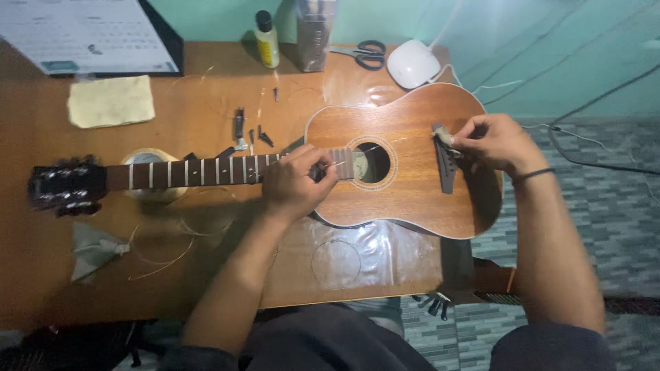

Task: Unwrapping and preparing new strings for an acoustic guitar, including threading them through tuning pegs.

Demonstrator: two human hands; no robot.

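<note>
There is just one camera. It sits on the person's head and looks almost straight down, from above the lap. It is close, about as near as bent arms reach. The brown wooden bench [41,275] fills most of the picture, and a brown wooden guitar [405,199] lies across the middle. The far edge of the bench meets a green wall [536,48] at the top. On the right, the grey tiled floor [619,206] shows, maybe a bit blurry.

The left hand [297,184] hides part of the guitar's neck [199,172]; the headstock [65,187] is blurred.
</note>
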